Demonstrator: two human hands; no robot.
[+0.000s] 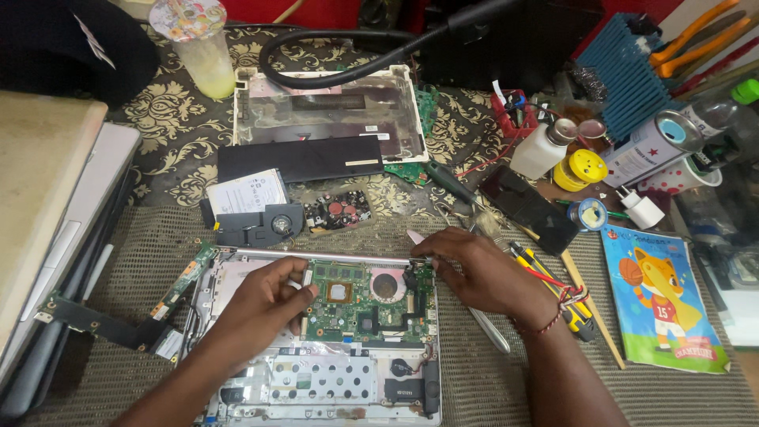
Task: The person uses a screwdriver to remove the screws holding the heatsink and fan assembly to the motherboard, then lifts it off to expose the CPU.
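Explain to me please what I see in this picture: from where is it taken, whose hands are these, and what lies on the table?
There is one picture, taken by a camera on a person's head, looking down at that person's own bare hands. No robot is here. They work on an opened laptop base with its green circuit board showing. The left hand rests its fingers on the board's left edge. The right hand touches the board's upper right corner; whether it pinches something small, I cannot tell. Around them on the patterned cloth lie a removed white laptop cover, a long black battery, a hard drive, a white bottle and a colourful cat booklet.
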